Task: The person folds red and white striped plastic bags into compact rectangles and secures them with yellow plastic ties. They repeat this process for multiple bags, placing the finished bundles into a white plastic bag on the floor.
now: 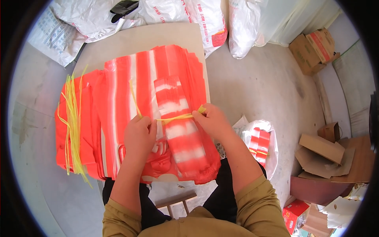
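A folded bundle of red-and-white striped plastic bags lies lengthwise on a broad stack of similar bags. Around the bundle's middle runs a yellow plastic strip. My right hand is closed on one end of this strip at the bundle's right edge. On the other side, my left hand pinches the strip too, and a loose tail of it sticks up above the fingers. Several loose yellow strips lie across the left end of the stack.
The stack rests on a beige table. A white sack with tied striped bundles stands on the floor to my right. Full white sacks line the far side. Cardboard boxes stand far right, with an opened carton nearer.
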`<state>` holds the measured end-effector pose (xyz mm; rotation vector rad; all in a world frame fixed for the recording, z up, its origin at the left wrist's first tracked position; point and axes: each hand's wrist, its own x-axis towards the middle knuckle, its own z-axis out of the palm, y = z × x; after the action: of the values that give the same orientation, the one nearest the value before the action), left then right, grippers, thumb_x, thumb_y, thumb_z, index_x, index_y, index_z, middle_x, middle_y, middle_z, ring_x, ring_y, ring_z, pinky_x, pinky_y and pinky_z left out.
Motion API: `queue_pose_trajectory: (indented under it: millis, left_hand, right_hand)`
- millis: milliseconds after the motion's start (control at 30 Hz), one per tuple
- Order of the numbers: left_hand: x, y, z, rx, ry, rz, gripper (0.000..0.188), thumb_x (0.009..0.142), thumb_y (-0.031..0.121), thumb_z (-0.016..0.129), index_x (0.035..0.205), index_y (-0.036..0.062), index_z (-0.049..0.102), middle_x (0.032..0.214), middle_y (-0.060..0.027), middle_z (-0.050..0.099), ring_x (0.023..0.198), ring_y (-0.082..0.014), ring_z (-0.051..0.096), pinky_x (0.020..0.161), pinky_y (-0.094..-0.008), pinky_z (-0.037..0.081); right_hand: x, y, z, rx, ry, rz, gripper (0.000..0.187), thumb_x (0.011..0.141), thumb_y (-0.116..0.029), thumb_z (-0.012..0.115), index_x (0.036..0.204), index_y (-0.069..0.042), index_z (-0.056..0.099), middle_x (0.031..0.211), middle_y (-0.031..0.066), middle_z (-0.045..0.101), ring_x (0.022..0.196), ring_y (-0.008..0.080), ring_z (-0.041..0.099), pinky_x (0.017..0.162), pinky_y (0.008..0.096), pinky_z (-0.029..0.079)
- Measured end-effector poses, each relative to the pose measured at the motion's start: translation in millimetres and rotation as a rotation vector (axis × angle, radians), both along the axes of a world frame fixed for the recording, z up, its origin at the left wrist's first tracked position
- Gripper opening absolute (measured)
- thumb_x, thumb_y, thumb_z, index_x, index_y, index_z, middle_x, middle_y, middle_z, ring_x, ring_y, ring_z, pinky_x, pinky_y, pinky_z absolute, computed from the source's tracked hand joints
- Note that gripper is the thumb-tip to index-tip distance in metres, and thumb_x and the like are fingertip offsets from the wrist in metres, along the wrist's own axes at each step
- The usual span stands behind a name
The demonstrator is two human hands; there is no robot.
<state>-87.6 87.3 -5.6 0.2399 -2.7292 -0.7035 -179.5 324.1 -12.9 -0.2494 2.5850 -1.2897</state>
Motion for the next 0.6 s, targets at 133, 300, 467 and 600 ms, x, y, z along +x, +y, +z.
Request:
queue_pose_trajectory:
  millis: [133, 300, 467, 600]
  left_hand:
    - [-0.6, 2.2, -2.2, -0.084, -0.041, -0.009, 0.032, 0.094, 0.022, 0.073, 0.073, 0.0007, 0.062, 0.074, -0.0146, 0.058, 0.069, -0.0337, 0.061, 0.060, -0.0459, 0.048]
    - [1.6, 4.0, -5.6, -0.096, -0.086, -0.020, 0.033, 0.094, 0.024, 0.072, 0.071, 0.0020, 0.064, 0.072, -0.0135, 0.060, 0.067, -0.0330, 0.062, 0.059, -0.0459, 0.048]
    - [1.8, 1.5, -10.2, -0.104, -0.067, -0.047, 0.032, 0.094, 0.023, 0.070, 0.069, 0.0033, 0.066, 0.072, -0.0135, 0.061, 0.068, -0.0338, 0.064, 0.059, -0.0467, 0.049]
    - [1.6, 2.4, -7.6, -0.064, -0.058, -0.040, 0.031, 0.094, 0.023, 0.070, 0.070, 0.0031, 0.066, 0.073, -0.0141, 0.061, 0.068, -0.0344, 0.063, 0.059, -0.0473, 0.049]
  right_hand:
    - [-9.2, -2.1, -6.3, -0.029, 0.033, 0.026, 0.033, 0.096, -0.029, 0.070, 0.090, 0.003, 0.068, 0.089, 0.0197, 0.066, 0.083, 0.0348, 0.065, 0.073, 0.0454, 0.051]
    - [-3.9, -2.9, 0.5, 0.025, 0.040, 0.018, 0.033, 0.095, -0.029, 0.071, 0.093, 0.004, 0.068, 0.094, 0.0229, 0.068, 0.089, 0.0403, 0.068, 0.077, 0.0479, 0.053]
    - [-10.2, -3.4, -12.7, 0.012, 0.058, 0.002, 0.031, 0.094, -0.028, 0.071, 0.095, 0.003, 0.068, 0.093, 0.0206, 0.069, 0.087, 0.0370, 0.068, 0.076, 0.0461, 0.053]
    - [-12.2, -7.1, -12.6, -0.184, -0.003, -0.010, 0.030, 0.096, -0.027, 0.070, 0.091, 0.003, 0.070, 0.086, 0.0149, 0.068, 0.080, 0.0266, 0.066, 0.073, 0.0404, 0.052]
